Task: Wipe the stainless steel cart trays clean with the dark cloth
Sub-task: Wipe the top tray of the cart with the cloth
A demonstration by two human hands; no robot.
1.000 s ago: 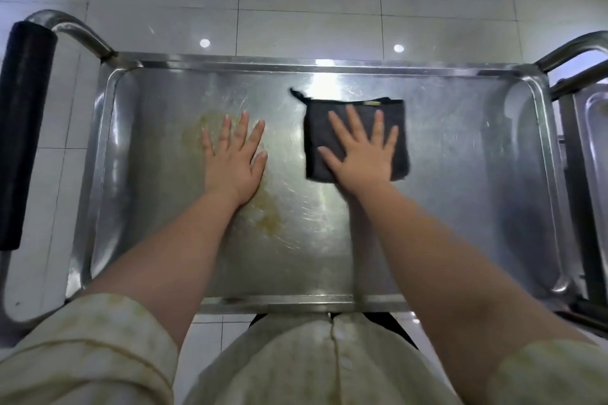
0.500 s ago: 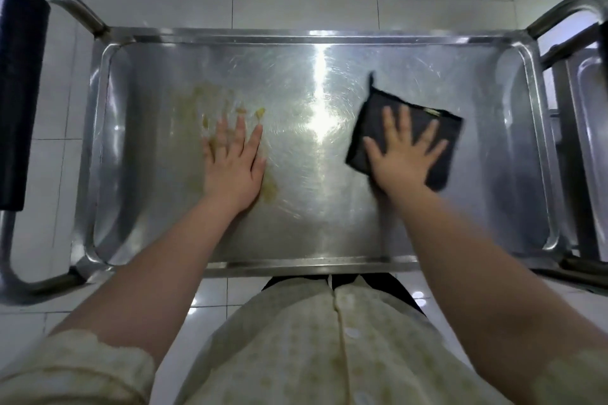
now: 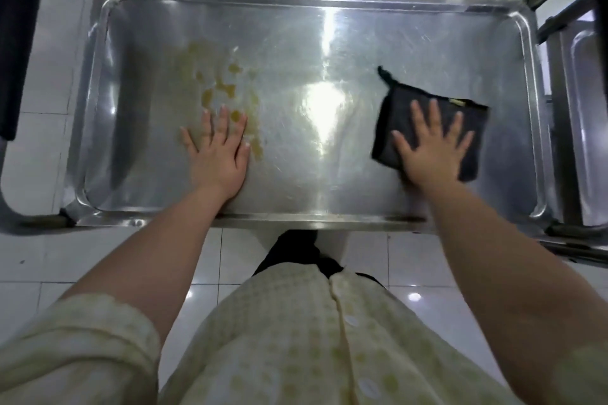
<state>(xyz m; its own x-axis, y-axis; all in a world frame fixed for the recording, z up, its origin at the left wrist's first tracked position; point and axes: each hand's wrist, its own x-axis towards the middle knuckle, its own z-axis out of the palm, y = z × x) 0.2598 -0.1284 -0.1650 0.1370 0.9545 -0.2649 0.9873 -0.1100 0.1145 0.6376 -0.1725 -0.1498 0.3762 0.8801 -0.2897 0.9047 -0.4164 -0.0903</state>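
The right grip (image 3: 431, 154) lies flat, fingers spread, pressing the dark cloth (image 3: 394, 102) onto the right part of the top tray (image 3: 296, 0). The left grip (image 3: 217, 154) rests flat-palmed, holding nothing, beside yellow stains (image 3: 223, 85) not yet wiped. Most of the cleaning seemingly remains.

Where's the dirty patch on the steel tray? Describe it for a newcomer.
Find the rectangular stainless steel cart tray. On its left half, just ahead of the flat left hand, lies a yellowish-brown smeared stain, the only discolouration on shiny metal.
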